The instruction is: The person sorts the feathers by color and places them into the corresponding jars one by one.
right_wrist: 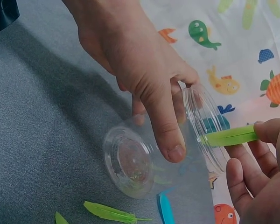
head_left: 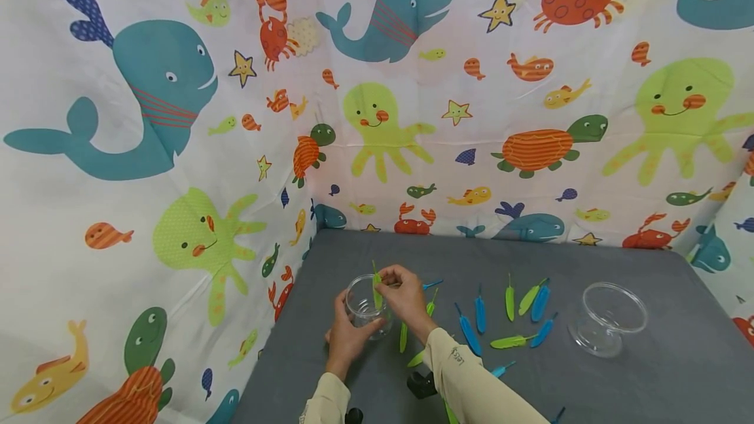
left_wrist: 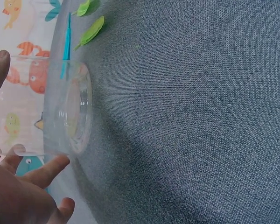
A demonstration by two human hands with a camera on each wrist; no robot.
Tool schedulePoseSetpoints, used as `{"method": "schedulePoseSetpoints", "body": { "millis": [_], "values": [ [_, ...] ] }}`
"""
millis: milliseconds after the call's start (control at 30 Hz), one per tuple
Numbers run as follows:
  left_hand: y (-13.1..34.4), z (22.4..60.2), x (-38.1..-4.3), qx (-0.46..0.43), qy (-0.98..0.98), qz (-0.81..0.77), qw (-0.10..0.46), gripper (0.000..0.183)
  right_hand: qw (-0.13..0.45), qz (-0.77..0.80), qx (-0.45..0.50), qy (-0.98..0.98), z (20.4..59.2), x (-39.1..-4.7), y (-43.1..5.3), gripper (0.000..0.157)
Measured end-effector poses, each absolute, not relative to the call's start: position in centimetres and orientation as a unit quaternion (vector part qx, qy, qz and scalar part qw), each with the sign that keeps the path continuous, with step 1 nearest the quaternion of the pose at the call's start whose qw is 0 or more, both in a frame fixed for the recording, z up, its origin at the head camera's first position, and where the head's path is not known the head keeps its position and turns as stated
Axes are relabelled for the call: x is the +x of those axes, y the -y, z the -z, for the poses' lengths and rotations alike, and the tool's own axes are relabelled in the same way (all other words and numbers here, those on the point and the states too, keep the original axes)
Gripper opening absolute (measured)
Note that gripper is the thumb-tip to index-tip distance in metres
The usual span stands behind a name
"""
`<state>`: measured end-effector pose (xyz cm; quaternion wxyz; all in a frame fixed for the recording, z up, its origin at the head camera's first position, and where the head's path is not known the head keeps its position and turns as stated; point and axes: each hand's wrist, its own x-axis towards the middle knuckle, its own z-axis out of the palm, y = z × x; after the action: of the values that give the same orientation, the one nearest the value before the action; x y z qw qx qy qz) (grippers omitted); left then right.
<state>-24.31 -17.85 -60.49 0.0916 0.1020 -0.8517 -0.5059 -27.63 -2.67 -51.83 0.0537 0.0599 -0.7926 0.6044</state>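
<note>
My left hand (head_left: pixel 347 339) grips a clear plastic jar (head_left: pixel 358 288) at the left of the table, thumb on one side and fingers on the other. In the right wrist view the jar's round base (right_wrist: pixel 113 163) is close over the grey cloth, its ringed mouth tilted toward my right hand (right_wrist: pixel 266 179). Between thumb and fingers, that hand pinches a green feather (right_wrist: pixel 231 136) by one end, with the other end at the jar's mouth. Green feathers (head_left: pixel 403 337) and a blue feather (left_wrist: pixel 67 39) lie close beside the jar.
Farther right on the grey table (head_left: pixel 665 385) stands a second clear container (head_left: pixel 602 345) with a wide rim. Several blue feathers (head_left: pixel 468 334) and green feathers (head_left: pixel 510 300) lie scattered between the two containers. A sea-animal curtain (head_left: pixel 389 208) hangs behind and at the left.
</note>
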Motion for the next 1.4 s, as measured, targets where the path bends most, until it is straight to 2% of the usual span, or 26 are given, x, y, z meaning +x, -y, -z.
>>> {"method": "schedulePoseSetpoints", "body": {
  "millis": [1000,1400],
  "values": [
    [17.4,60.6,-24.2,0.104,0.856,0.498,0.09,0.101,0.072,-0.654,0.046,0.752,52.5,-26.8,0.3,0.013],
    [17.5,60.6,-24.0,0.106,0.855,0.498,0.098,0.099,0.109,-0.641,0.015,0.76,54.9,-26.9,-4.4,0.014]
  ]
}}
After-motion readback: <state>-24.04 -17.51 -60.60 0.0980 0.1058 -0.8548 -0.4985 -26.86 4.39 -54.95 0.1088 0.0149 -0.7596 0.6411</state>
